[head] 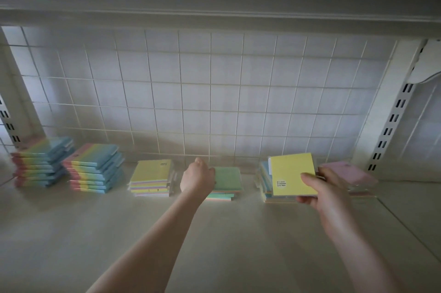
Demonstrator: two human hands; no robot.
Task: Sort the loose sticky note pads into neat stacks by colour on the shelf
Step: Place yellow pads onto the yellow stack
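A pale shelf (214, 233) runs across the view, backed by a white wire grid (202, 92). At its far left stand two tall rainbow stacks (40, 161) and (95, 168), side by side. Right of them sits a yellow-topped stack (151, 178), then a lower green stack (226, 179). Further right is a mixed pile (265, 180), partly hidden, with a pink pad (348, 172) beyond it. The left hand (196, 177) rests against the left edge of the green stack, fingers curled round its side. The right hand (322, 191) pinches a yellow pad (292, 174) by its right edge, thumb on top, holding it tilted in front of the mixed pile, above the shelf.
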